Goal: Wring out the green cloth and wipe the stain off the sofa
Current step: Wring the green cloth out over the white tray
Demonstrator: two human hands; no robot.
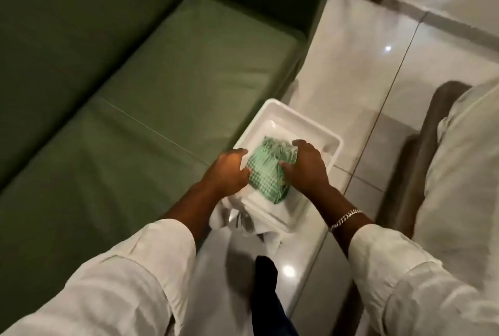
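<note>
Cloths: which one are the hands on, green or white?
The green cloth, checked, bunched over the white tray between both hands; the white cloth hangs off the tray's near corner.

Green cloth (266,166): checked green-and-white weave, bunched into a crumpled wad, its near end trailing down to a point. Sits inside a white tray, near-centre of scene, just right of the sofa edge. Sofa (151,98): olive green, smooth seat cushions with a seam running across, backrest at far left. Fills the left half. Stain not discernible; picture blurred.
</note>
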